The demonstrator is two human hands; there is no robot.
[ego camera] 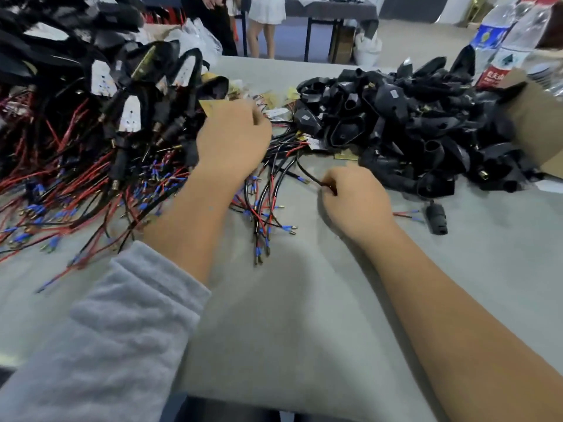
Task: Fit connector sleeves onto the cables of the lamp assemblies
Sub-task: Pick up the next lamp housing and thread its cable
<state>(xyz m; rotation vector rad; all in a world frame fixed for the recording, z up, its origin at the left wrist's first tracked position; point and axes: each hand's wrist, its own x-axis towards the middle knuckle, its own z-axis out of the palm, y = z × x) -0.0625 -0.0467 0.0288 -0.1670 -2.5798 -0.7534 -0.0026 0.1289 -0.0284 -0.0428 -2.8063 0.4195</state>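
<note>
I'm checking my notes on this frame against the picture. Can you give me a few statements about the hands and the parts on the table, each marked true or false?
1. The right hand pinches a black cable. True.
2. The pile of black housings lies on the person's left. False: it lies on the right, beside the cardboard box; the wired lamp assemblies are heaped on the left.
3. The left hand rests flat on bare table. False: it reaches into the tangle of cables in the middle, fingers curled out of sight.
4. A single black sleeve lies apart from the pile, near the right hand. True.
5. Plastic water bottles stand at the far right. True.
</note>
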